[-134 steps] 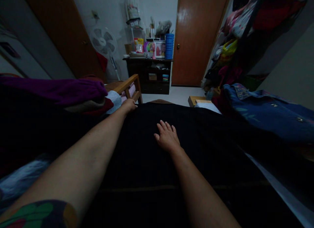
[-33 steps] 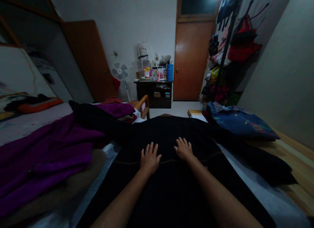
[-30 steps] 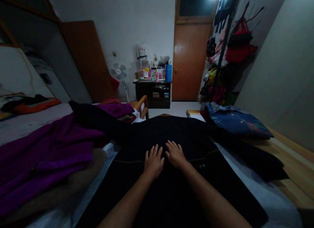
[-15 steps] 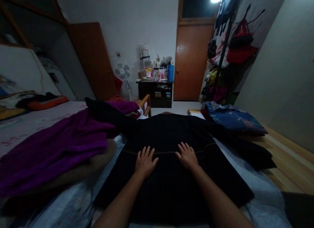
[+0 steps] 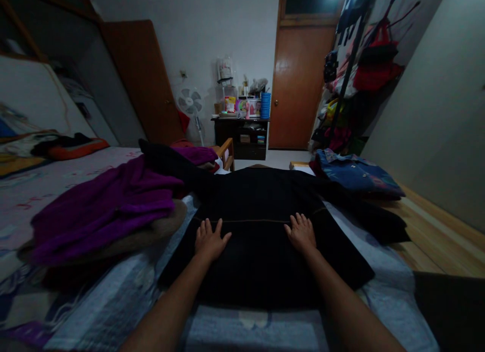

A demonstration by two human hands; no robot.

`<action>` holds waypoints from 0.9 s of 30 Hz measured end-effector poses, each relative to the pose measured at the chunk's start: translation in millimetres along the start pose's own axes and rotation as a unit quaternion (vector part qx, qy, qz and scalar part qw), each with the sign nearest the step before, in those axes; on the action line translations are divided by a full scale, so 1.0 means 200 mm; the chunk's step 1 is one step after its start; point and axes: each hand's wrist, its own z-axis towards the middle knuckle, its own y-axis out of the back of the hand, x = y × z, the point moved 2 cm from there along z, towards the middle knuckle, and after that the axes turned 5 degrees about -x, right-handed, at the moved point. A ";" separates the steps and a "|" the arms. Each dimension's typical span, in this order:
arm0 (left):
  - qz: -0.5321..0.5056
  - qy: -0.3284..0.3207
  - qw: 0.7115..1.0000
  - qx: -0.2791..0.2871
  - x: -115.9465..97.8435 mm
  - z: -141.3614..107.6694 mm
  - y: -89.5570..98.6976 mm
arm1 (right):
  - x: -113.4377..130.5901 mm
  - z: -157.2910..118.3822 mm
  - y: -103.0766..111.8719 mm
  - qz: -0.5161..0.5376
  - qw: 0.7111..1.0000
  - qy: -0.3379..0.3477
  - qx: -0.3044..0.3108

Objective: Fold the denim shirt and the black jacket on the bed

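A black long-sleeved garment (image 5: 261, 261) lies spread flat in front of me, its sleeves stretched out to both sides. A thin light line runs across its middle. My left hand (image 5: 211, 241) rests flat on the left part of the cloth, fingers spread. On the right part lies my right hand (image 5: 302, 233), palm down with its fingers extended. Neither hand grips anything. Beneath the garment is a pale blue patterned cover (image 5: 257, 324); a purple garment (image 5: 106, 210) lies in a heap to the left, under the black left sleeve.
A folded denim garment (image 5: 361, 175) sits on a stack at the right, on a wooden surface (image 5: 428, 228). Farther back are a wooden chair (image 5: 228, 152), a white fan (image 5: 190, 102), a dark cabinet (image 5: 227, 135) and a wooden door (image 5: 295, 89). Bags and clothes hang at the right.
My hands have moved farther apart over the black garment, both staying flat. The view has shifted, and the garment's near edge with the blue cover before it now shows.
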 end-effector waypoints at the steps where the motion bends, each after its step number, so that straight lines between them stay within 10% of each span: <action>1: 0.001 0.005 1.000 -0.006 -0.03 -0.02 0.01 | 0.02 -0.02 0.01 0.001 1.000 -0.014 -0.006; 10: -0.079 -0.208 0.972 -0.069 -0.43 -0.28 -0.08 | 0.31 -0.24 0.01 0.085 0.984 0.154 0.034; 27: -0.069 -0.173 0.981 -0.063 -0.28 -0.35 -0.07 | 0.10 -0.38 0.09 0.029 0.995 0.045 0.078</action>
